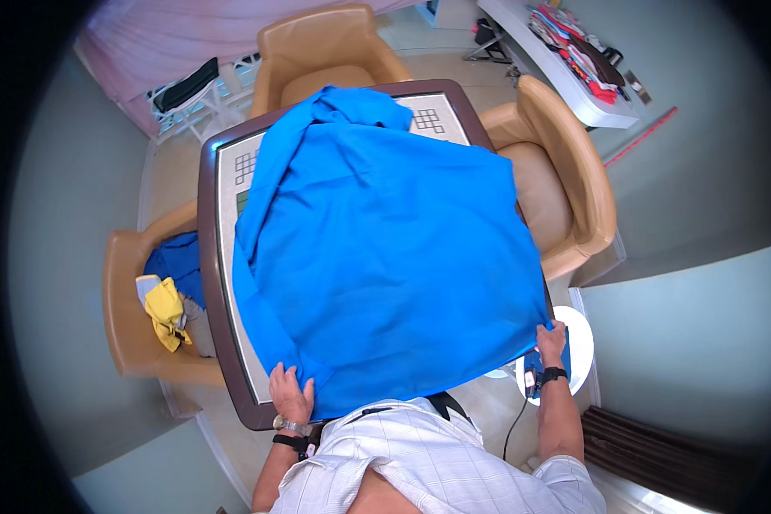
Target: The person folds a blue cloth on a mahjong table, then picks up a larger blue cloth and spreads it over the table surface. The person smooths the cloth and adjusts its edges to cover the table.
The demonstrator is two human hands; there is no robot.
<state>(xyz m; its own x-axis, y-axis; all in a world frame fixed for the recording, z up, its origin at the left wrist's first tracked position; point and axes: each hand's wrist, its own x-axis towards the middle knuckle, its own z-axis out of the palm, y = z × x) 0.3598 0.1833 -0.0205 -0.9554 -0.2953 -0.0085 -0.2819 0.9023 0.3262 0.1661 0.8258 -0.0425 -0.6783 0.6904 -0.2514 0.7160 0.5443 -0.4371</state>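
A large bright blue cloth (385,250), seemingly a garment, is spread over a square table with a brown rim (209,270) and a pale top. Its far end is bunched, and a long strip is folded along its left side. My left hand (290,392) lies at the near left edge of the cloth, thumb apart from the fingers, touching the fabric. At the near right corner, my right hand (550,340) pinches the cloth's edge, which reaches past the table's rim there. Light creases run across the cloth's middle.
Tan armchairs stand at the far side (321,51), right (559,173) and left (122,302); the left one holds blue and yellow clothes (165,308). A round white stool (581,347) is by my right hand. Folded clothes (578,54) lie on a white desk (601,115).
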